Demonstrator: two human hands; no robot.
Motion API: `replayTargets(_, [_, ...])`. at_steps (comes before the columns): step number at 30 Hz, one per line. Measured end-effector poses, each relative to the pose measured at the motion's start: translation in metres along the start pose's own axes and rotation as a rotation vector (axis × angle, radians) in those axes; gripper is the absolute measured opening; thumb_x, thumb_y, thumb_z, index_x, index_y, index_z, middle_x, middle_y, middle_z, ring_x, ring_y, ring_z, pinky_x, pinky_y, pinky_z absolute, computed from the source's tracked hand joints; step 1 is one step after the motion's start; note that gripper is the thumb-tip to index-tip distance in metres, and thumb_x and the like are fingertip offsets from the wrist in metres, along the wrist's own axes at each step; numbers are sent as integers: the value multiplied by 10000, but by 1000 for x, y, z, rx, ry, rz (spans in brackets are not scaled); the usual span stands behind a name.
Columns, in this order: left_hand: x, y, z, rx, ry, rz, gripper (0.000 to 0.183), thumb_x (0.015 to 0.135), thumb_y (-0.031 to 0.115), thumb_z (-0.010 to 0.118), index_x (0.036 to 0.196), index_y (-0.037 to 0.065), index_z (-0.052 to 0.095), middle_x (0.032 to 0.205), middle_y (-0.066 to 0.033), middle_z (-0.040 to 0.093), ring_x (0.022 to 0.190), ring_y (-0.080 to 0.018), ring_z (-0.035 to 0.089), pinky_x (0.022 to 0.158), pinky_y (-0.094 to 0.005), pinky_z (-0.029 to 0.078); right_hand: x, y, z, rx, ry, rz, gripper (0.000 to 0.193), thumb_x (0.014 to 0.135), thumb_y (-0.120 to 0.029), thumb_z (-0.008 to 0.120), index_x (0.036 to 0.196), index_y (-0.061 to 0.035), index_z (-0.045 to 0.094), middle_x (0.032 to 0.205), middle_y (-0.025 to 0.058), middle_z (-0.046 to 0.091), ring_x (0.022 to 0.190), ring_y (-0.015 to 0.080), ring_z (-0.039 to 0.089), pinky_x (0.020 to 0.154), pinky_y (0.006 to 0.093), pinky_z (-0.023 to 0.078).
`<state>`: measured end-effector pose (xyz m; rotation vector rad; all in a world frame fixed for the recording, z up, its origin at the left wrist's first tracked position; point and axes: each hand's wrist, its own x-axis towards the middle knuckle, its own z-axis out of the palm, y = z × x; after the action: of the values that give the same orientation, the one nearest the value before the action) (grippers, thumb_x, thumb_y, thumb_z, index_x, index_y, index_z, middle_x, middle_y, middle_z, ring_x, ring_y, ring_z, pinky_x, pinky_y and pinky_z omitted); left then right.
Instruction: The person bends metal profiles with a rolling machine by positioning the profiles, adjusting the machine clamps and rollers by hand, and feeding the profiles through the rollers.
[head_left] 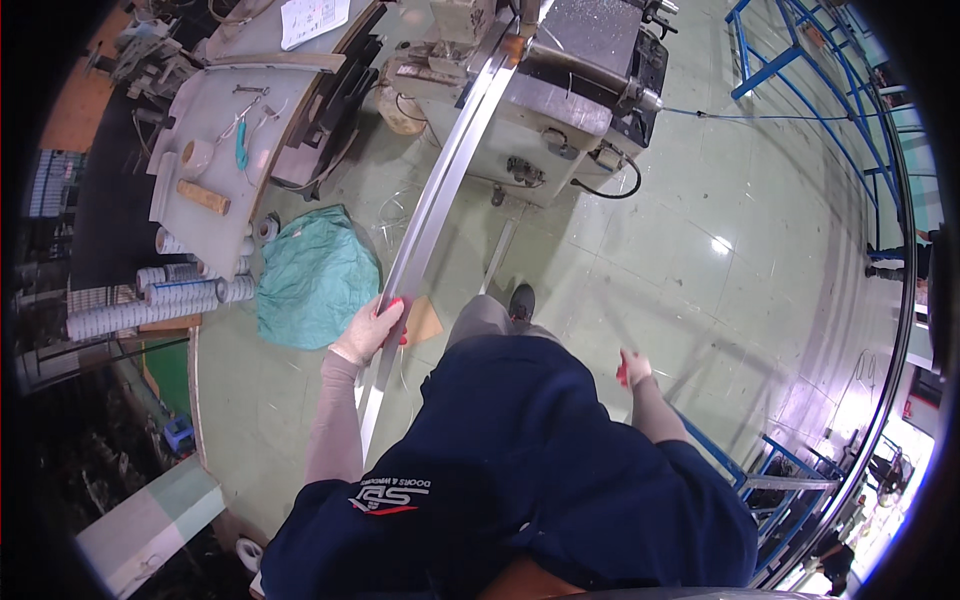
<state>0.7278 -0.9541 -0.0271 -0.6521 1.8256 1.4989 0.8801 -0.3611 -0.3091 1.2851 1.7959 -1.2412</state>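
Note:
My left hand [368,332], in a pale glove with red fingertips, is closed around a long silver metal profile [432,212]. The profile slants from beside my left arm up to the machine [545,110], where its far end lies near the machine's working head. My right hand [634,369], gloved the same way, hangs out at my right side, away from the profile and the machine. Its fingers look curled, and nothing shows in them. On the floor just left of the profile lies a crumpled green cloth or bag [318,275].
A workbench [225,110] at the left carries a teal-handled tool [241,148], a tape roll [197,155] and a wooden block [203,196]. Several wrapped rolls [150,310] lie below it. Brown cardboard [424,320] is on the floor. Blue metal racks [770,70] stand at right.

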Motion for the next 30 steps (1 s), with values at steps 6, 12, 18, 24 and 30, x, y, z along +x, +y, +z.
replayTargets(6, [14, -5, -10, -91, -110, -64, 459, 1026, 462, 658, 1225, 51, 603, 958, -38, 668, 814, -130, 664, 747, -321, 569, -16, -40, 44, 13, -113, 42, 392, 947, -421, 708, 968, -32, 662, 700, 70, 657, 519, 184, 634, 431, 342, 461])
replayTargets(12, [25, -11, -20, -58, -134, 32, 540, 997, 549, 659, 1233, 66, 606, 980, -25, 667, 837, -101, 613, 744, -267, 500, -25, -268, 147, 311, -483, -316, 460, 977, -520, 720, 1135, -108, 591, 791, 27, 640, 639, 144, 638, 533, 280, 470])
replayTargets(18, [48, 2, -33, 97, -290, 23, 808, 973, 657, 628, 1458, 20, 517, 1284, -75, 643, 1098, -128, 583, 901, -313, 488, -81, -493, 233, 477, -615, -502, 620, 980, -615, 666, 1312, -110, 526, 969, 68, 692, 778, 190, 695, 663, 353, 553])
replayTargets(24, [74, 66, -12, 313, -43, 238, 843, 972, 633, 620, 1503, -9, 491, 1381, -212, 652, 1281, -323, 628, 1078, -401, 481, -82, -569, 291, 586, -477, -538, 480, 1056, -537, 586, 1194, -78, 627, 891, 131, 715, 738, 274, 709, 626, 454, 594])
replayTargets(30, [110, 115, 21, 685, 307, 387, 545, 1032, 491, 554, 1231, -14, 612, 1032, -305, 719, 1003, -459, 701, 886, -539, 543, -83, -565, 311, 807, -471, -592, 362, 1072, -445, 603, 1074, -83, 605, 776, 97, 656, 617, 255, 659, 534, 425, 585])
